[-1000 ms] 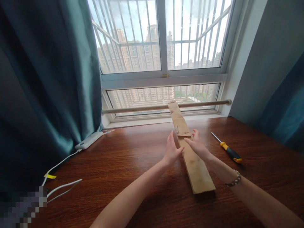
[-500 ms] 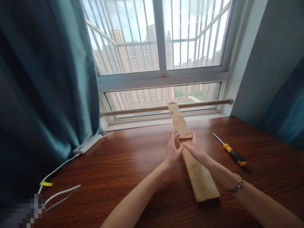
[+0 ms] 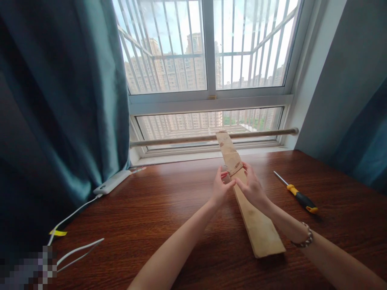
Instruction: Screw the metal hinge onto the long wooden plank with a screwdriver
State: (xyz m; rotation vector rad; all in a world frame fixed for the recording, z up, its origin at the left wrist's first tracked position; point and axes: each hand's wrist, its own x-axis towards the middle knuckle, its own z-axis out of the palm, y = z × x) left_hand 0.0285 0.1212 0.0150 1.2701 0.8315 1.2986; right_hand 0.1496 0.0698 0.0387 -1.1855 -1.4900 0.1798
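Observation:
A long, flat tan strip (image 3: 228,150), wood or stiff cardboard, stretches toward the window and has brown marks at both ends. Its near end overlaps a wider, plain tan board (image 3: 262,225) lying on the table. At this overlap my left hand (image 3: 221,187) grips the strip's left edge with bent fingers. Small thin metal pieces stick out by those fingertips; their kind is too small to make out. Opposite, my right hand (image 3: 251,185) has its fingers closed on the strip's right edge. My two thumbs almost meet over the board.
Right of the boards lies a screwdriver (image 3: 298,197) with a yellow and black handle. A white power strip (image 3: 112,182) and its cable rest by the dark curtain (image 3: 99,100) at left. Behind the wooden table (image 3: 169,209), a horizontal pole (image 3: 181,140) crosses the window.
The strip's near end has turned slightly, its right corner now higher, and both hands have shifted with it. The view has swung a little to the left.

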